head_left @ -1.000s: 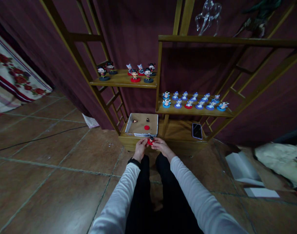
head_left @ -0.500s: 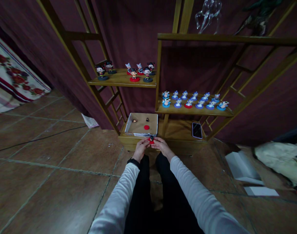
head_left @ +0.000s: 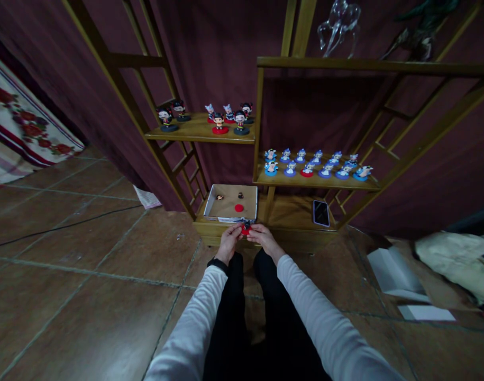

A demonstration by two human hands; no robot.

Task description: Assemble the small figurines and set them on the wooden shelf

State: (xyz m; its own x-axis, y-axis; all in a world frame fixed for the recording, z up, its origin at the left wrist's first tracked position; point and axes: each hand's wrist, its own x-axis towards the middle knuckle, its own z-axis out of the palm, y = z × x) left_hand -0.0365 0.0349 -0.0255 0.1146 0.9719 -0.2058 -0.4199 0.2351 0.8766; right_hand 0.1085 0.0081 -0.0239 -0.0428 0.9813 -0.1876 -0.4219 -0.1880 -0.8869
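Between my two hands is a small figurine (head_left: 246, 228) with a dark upper part and a round red base. My left hand (head_left: 229, 239) pinches the base from the left, and a dark band circles that wrist. From the other side, my right hand (head_left: 264, 236) grips the same base with its fingertips. Just beyond the hands stands a shallow white box (head_left: 210, 216) with a brown inside. It holds a loose red disc (head_left: 239, 208), a small dark-topped piece (head_left: 240, 195) and another small figure piece (head_left: 219, 197) lying down.
Several figurines stand on the upper left shelf (head_left: 202, 135), and several blue and purple ones on the right shelf (head_left: 325, 181). A phone (head_left: 321, 212) lies on the cabinet's lower board. Clear horse statue (head_left: 339, 26) above; white carton (head_left: 396, 272) on the floor at right.
The figurine in my hands has turned or tilted slightly, so more of its red base shows. My hands stay in nearly the same place.
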